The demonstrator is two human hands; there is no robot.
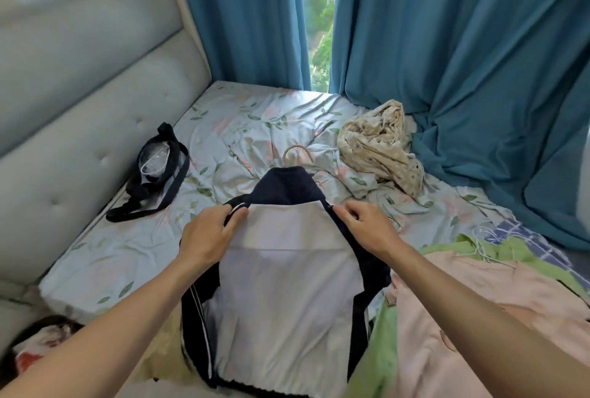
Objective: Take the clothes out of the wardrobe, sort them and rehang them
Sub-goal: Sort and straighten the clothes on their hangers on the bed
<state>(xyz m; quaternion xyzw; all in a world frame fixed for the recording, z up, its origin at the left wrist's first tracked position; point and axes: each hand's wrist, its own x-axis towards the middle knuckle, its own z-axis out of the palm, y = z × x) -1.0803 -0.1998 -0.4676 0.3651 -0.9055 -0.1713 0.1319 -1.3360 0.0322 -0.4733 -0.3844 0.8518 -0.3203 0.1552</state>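
A white and navy jacket [284,295] lies flat on the bed with its navy collar pointing away from me. A beige hanger hook [295,152] sticks out beyond the collar. My left hand [210,231] pinches the jacket's left shoulder seam. At the right shoulder seam, my right hand [367,225] pinches the fabric the same way. A pink garment [479,311] and a green one [388,356] are piled to the right of the jacket.
A black and clear bag [156,174] lies on the floral sheet [249,123] at the left, near the grey padded headboard [79,88]. A crumpled cream spotted cloth [380,145] sits at the far right. Blue curtains [447,46] hang behind the bed.
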